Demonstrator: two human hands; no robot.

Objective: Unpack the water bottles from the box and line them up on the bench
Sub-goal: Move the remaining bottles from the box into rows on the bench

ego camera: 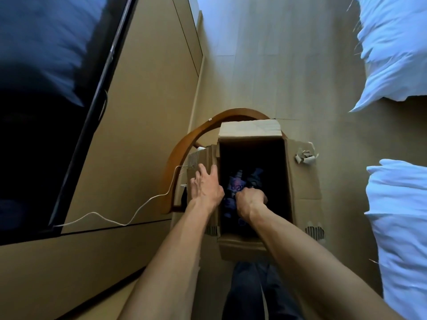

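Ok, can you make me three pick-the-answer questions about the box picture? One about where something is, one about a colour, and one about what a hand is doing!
1. Where does the left hand rest?
A. on the cardboard box's left flap
B. on the bedding
C. on the floor

2. What colour is the cable beside the box?
A. red
B. white
C. green

3. What is the right hand doing?
A. lying flat and open
B. curled, gripping something inside the box
C. pointing up

Answers: 1 A, fingers lie spread on the flap. 2 B, it looks pale white. 3 B, the fist is closed inside the opening.
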